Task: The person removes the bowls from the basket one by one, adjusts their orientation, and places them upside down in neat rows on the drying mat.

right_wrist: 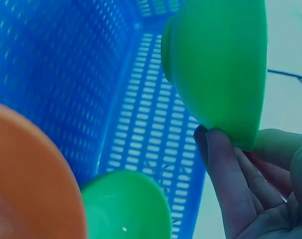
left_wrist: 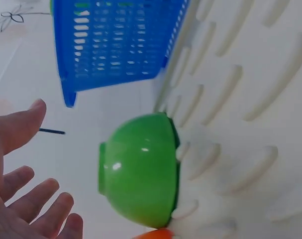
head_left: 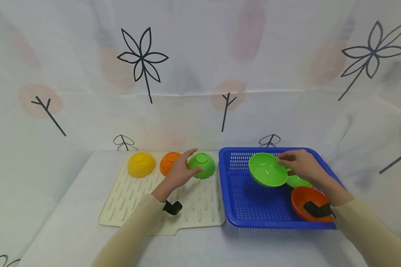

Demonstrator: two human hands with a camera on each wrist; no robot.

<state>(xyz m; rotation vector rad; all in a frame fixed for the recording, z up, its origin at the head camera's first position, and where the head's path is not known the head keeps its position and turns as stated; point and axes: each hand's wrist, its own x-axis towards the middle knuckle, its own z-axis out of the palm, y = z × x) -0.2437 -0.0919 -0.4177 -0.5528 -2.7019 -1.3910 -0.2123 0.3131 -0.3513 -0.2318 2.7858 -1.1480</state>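
My right hand (head_left: 300, 164) pinches the rim of a light green bowl (head_left: 268, 170) and holds it tilted above the blue basket (head_left: 228, 207). In the right wrist view, the thumb is on one side of that bowl's wall (right_wrist: 223, 69) and the fingers on the other. My left hand (head_left: 181, 171) is spread with bent-free thumb and fingers near an upside-down green bowl (head_left: 203, 165) on the cream drying mat (head_left: 200, 218). The left wrist view shows a gap between the left hand (left_wrist: 36, 199) and this green bowl (left_wrist: 141, 172).
An upside-down yellow bowl (head_left: 141, 165) and orange bowl (head_left: 168, 163) stand in a row on the mat. Inside the basket lie another green bowl (head_left: 298, 181) and a red-orange bowl (head_left: 304, 200). A patterned white cloth (head_left: 187, 118) hangs behind.
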